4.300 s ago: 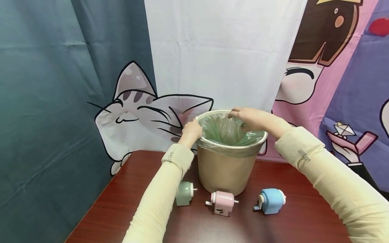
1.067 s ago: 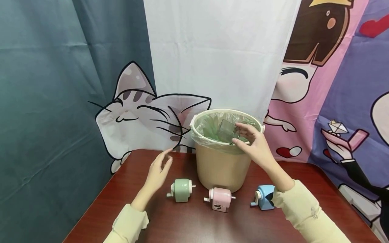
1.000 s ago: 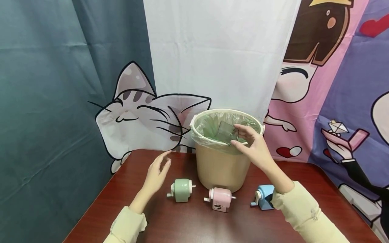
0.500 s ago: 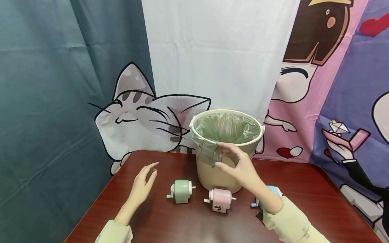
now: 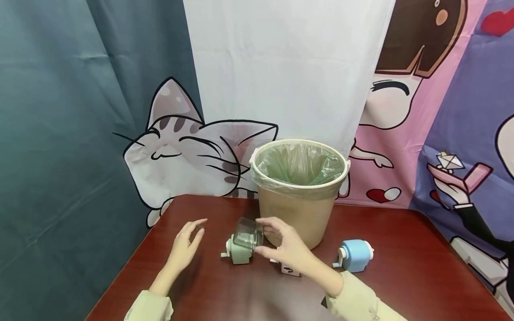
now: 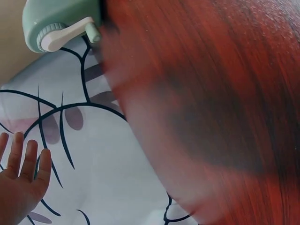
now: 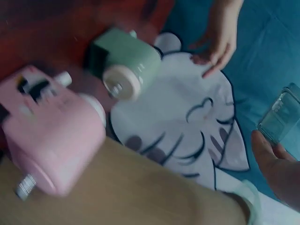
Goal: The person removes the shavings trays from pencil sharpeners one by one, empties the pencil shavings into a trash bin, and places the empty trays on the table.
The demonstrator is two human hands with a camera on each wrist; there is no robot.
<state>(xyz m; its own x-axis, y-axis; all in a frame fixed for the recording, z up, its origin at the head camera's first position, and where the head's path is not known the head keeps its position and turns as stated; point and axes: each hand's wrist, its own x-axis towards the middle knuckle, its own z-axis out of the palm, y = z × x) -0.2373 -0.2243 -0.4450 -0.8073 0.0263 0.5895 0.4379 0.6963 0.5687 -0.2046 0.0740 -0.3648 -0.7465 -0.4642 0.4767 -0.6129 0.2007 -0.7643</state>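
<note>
"Clear container [image 5: 246, 234], where is it?"

"Off the desk [image 5: 217, 296], tilted, overlapping the green sharpener [image 5: 241, 256] in the head view. Right wrist view shows the two apart."

"Right-hand grip [image 5: 289, 249]?"

"Pinching the container by one end, thumb on one side, fingers on the other."

"Left-hand grip [image 5: 185, 243]?"

"Spread. Fingers loosely extended, thumb apart, over the desk's left part, near the green sharpener."

"Pink sharpener [image 5: 291, 270]?"

"On the desk between the other two, mostly behind the right hand in the head view. In front of the bin [image 5: 299, 214]; can't tell if touching."

"Blue sharpener [image 5: 356, 256]?"

"On the desk, to the right, crank on its left side, apart from both hands."

"Bin details?"

"Beige, upright on the desk, greenish liner [image 5: 299, 162] inside, folded over the rim."

"Background?"

"Printed cloth [image 5: 289, 71], cartoon cat on it."
</note>
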